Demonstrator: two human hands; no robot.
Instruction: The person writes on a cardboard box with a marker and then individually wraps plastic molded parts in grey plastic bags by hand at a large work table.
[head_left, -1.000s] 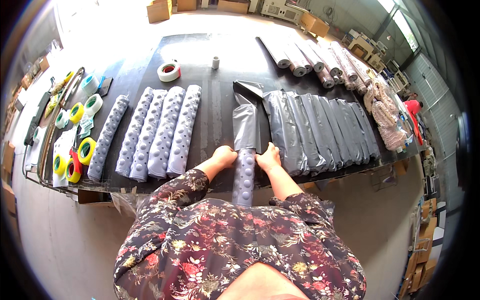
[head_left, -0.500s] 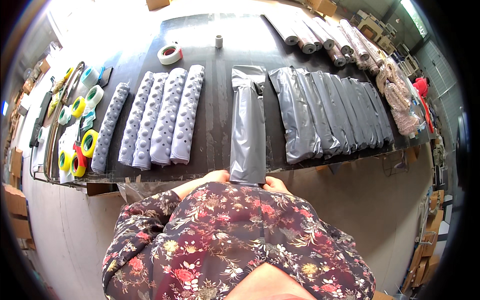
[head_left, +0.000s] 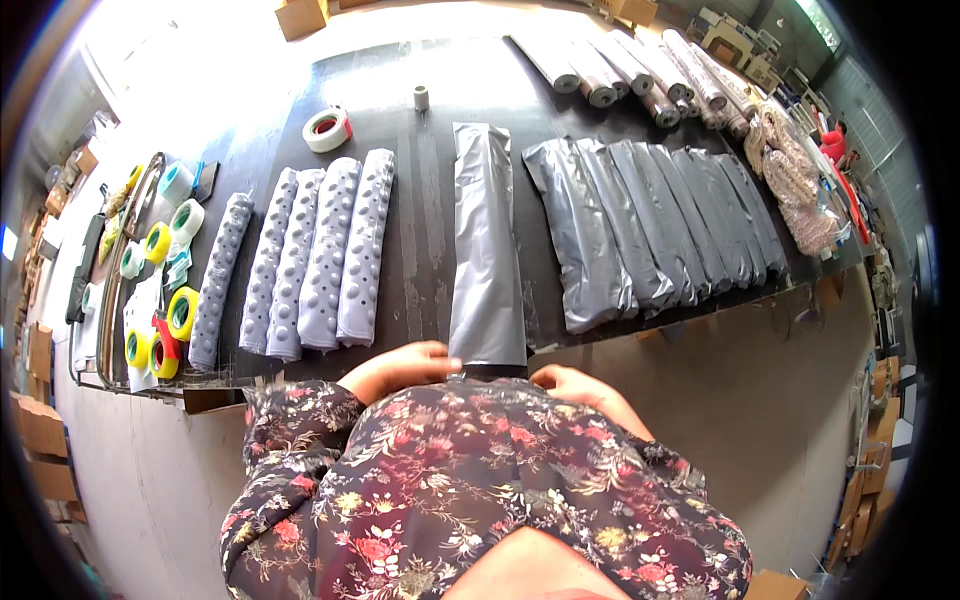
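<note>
A long grey plastic mailing bag (head_left: pixel 485 250) lies lengthwise before me, its near end at the table's front edge. My left hand (head_left: pixel 405 368) is at its near left corner, fingers stretched out and fingertips against the bag's edge. Beside the near right corner is my right hand (head_left: pixel 575 385), its fingers loosely bent and apart, nothing visible in them; my blouse hides part of it. To the right lies a row of several similar filled grey bags (head_left: pixel 640 230). On the left are several rolled grey sheets with a raised bubble pattern (head_left: pixel 312 260).
A white tape roll (head_left: pixel 327 130) and a small pale cylinder (head_left: pixel 421 98) stand farther back. Yellow and green tape rolls (head_left: pixel 180 314) cluster at the left. Patterned rolls (head_left: pixel 640 75) lie at the far right, near a bundle of pinkish netting (head_left: pixel 790 180). The dark table (head_left: pixel 415 250) ends just before me.
The bag's far end showed a folded flap before and now looks smooth. My left hand has reached further over the table edge, and more of my right hand shows. The view has shifted slightly.
</note>
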